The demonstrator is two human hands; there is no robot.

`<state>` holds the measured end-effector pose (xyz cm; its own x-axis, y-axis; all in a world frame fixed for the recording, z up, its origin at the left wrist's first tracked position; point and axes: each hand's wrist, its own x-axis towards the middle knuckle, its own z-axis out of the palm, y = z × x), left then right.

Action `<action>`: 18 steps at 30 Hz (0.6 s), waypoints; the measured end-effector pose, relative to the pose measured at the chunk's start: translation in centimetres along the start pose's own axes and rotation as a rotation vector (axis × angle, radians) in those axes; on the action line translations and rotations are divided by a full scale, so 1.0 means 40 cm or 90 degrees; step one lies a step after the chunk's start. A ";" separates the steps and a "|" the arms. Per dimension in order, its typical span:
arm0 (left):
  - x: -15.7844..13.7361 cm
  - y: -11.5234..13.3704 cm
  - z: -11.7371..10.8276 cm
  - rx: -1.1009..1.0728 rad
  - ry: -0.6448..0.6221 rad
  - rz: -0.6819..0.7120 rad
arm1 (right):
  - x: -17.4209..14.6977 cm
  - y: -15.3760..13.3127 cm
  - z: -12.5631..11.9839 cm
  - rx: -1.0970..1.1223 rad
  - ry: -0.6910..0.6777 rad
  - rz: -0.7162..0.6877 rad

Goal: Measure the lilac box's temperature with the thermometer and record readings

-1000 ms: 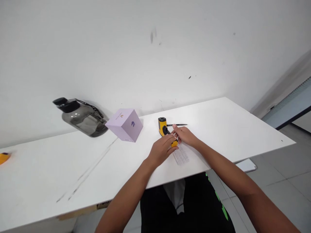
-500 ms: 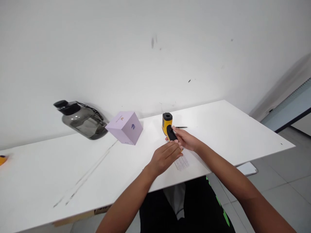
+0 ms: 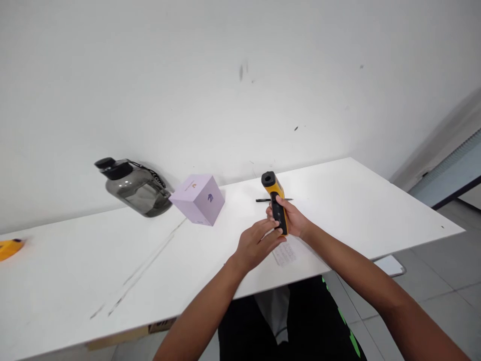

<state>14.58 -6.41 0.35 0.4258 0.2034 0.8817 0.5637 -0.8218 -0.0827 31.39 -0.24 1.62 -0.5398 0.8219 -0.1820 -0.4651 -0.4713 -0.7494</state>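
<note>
A yellow and black infrared thermometer (image 3: pixel 279 213), shaped like a pistol, is held above the white table with its black nozzle end pointing up and away. My right hand (image 3: pixel 295 218) is wrapped around its grip from the right, thumb along the upper part. My left hand (image 3: pixel 260 242) holds the lower end of the grip from the left, its fingers lying across the black face. Behind the thermometer a black pen (image 3: pixel 263 200) lies on the table, partly covered. A sheet with faint print (image 3: pixel 284 254) lies below my hands.
A lilac box (image 3: pixel 199 199) stands left of my hands, with a smoky grey bottle (image 3: pixel 139 190) beside it near the wall. An orange object (image 3: pixel 10 248) is cut off at the left edge. The white table (image 3: pixel 150 281) has its front edge close to my lap.
The thermometer has turned in my hands, so its black grip face shows more. My left fingers have shifted on the grip. The pen shows more, and the view has moved slightly.
</note>
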 end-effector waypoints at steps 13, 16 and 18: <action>-0.011 -0.022 -0.004 -0.019 -0.045 -0.088 | 0.001 -0.013 0.018 -0.061 0.096 -0.039; -0.008 -0.022 -0.005 -0.021 -0.048 -0.095 | 0.004 -0.012 0.015 -0.063 0.100 -0.046; -0.004 -0.020 -0.006 -0.021 -0.036 -0.095 | 0.005 -0.010 0.013 -0.061 0.103 -0.048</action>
<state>13.89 -5.91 0.38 0.3793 0.3536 0.8550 0.6008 -0.7969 0.0631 31.09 -0.04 2.23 -0.3834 0.8977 -0.2171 -0.4264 -0.3806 -0.8206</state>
